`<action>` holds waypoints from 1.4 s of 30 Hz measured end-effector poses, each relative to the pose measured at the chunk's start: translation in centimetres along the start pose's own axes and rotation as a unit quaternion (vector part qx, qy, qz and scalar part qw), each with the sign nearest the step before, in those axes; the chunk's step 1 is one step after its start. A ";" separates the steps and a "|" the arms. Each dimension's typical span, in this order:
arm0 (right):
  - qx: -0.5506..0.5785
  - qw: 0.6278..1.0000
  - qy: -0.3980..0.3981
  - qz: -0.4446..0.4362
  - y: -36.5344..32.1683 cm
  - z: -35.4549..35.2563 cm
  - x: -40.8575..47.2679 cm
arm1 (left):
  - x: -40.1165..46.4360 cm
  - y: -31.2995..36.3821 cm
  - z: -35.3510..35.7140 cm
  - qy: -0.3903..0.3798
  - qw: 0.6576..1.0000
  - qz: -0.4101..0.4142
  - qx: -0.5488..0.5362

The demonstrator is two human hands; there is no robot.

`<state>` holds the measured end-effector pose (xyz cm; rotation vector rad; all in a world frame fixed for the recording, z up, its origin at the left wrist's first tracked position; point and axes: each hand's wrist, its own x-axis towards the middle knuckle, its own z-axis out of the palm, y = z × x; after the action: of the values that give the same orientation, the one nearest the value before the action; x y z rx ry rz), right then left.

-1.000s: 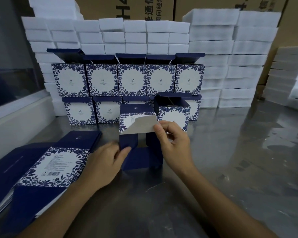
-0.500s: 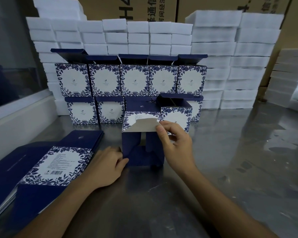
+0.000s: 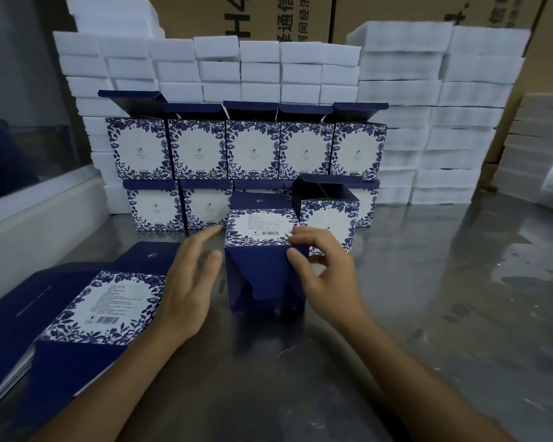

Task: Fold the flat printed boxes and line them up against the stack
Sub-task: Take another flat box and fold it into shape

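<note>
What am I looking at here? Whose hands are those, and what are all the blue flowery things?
There is no machine here. A person wears a camera on their head, so you see their own two hands from above, as they do.

The right hand pinches a blue flowery box that is being folded into shape on the shiny metal table. The left hand is open, with straight fingers right beside the box; I cannot tell if it touches.

At the left lies a pile of flat boxes not yet folded. Behind stand the finished boxes in two rows, one on top of the other, lids open. One more folded box stands in front. Behind them all are stacks of white foam blocks.
</note>
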<state>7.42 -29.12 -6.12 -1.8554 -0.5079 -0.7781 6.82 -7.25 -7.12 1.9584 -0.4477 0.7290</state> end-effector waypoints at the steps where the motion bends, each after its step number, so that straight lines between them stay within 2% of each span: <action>1: -0.034 0.999 0.007 -0.024 0.1 0.1 0.1 | 0.1 0.1 0.2 0.000 1.000 0.019 0.018; 3: -0.121 0.989 0.026 -0.083 -0.1 0.4 0.2 | 0.1 0.3 0.8 0.001 0.996 0.044 0.072; 6: -0.206 0.968 0.052 -0.137 -0.8 1.2 0.2 | 0.1 0.5 1.6 0.051 0.989 0.075 0.119; 9: -0.247 0.959 0.047 -0.130 -2.0 2.4 0.1 | 0.2 0.8 2.2 0.104 0.977 0.096 0.158; 12: -0.272 0.954 0.037 -0.123 -3.0 4.0 0.0 | -0.1 0.9 2.9 0.117 0.975 0.091 0.167; 16: -0.262 0.957 0.030 -0.121 -3.1 4.8 0.2 | 0.0 0.7 2.8 0.122 0.970 0.107 0.178; 24: -0.212 0.970 0.039 -0.109 -1.4 3.8 0.4 | -0.1 1.0 3.1 0.108 0.975 0.089 0.170; 29: -0.188 0.976 0.056 -0.092 -1.1 3.6 0.6 | -1.2 1.0 3.4 0.046 0.984 0.034 0.167; 33: -0.158 0.980 0.067 -0.098 -0.2 3.6 0.1 | -1.0 0.8 3.5 0.048 0.986 -0.001 0.162; 36: -0.088 0.995 0.047 -0.007 0.7 2.9 -0.6 | -0.9 0.5 3.5 0.044 0.987 0.003 0.157; 38: -0.081 0.994 0.025 0.065 1.1 2.6 -0.8 | -1.0 0.5 3.7 0.043 0.985 0.004 0.165; 42: -0.105 0.991 0.043 0.068 1.5 2.4 -0.6 | -1.2 0.3 3.7 0.047 0.986 0.007 0.159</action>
<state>8.69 -27.46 -8.17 -2.0160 -0.2493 -0.8410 6.86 -10.67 -9.04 2.2065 -0.3014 0.9448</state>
